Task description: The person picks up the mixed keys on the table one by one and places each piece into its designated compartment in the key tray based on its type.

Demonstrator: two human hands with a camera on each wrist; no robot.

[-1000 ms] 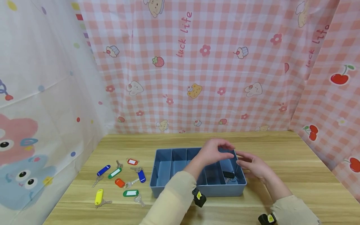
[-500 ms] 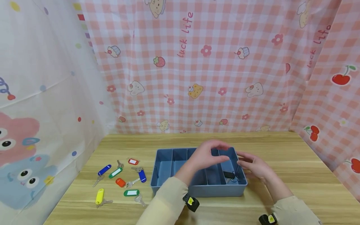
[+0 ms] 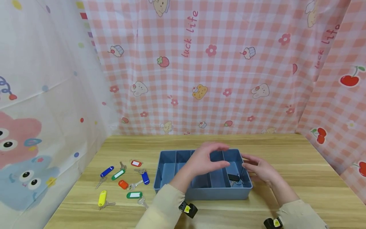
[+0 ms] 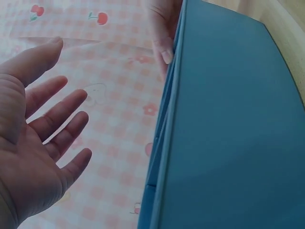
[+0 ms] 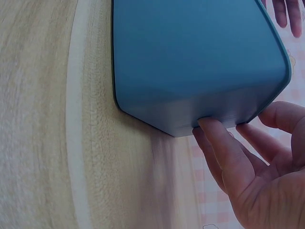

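A blue-grey divided box (image 3: pixel 220 193) stands lengthwise on the table. My left hand (image 3: pixel 201 162) hovers over its middle compartments, palm to the right and fingers spread, holding nothing. In the left wrist view the fingers (image 4: pixel 59 121) are apart from the box. My right hand (image 3: pixel 259 169) rests against the box's right end, and in the right wrist view its fingertips (image 5: pixel 207 124) touch the outer end wall with the thumb by the rim. In the rightmost compartment lies a black key tag (image 3: pixel 233 177) with a key and ring.
Left of the box, keys with coloured tags lie scattered: a yellow tag (image 3: pixel 102 198), blue tags (image 3: pixel 107 171), green tags (image 3: pixel 134 195), an orange-red tag (image 3: pixel 123 184) and a red one (image 3: pixel 136 163). Patterned curtains (image 3: pixel 183 79) bound the wooden table (image 3: pixel 288 159) at back and sides.
My left hand has drawn leftward over the box, away from the rightmost compartment, its fingers staying apart. My right hand stays at the box's right end.
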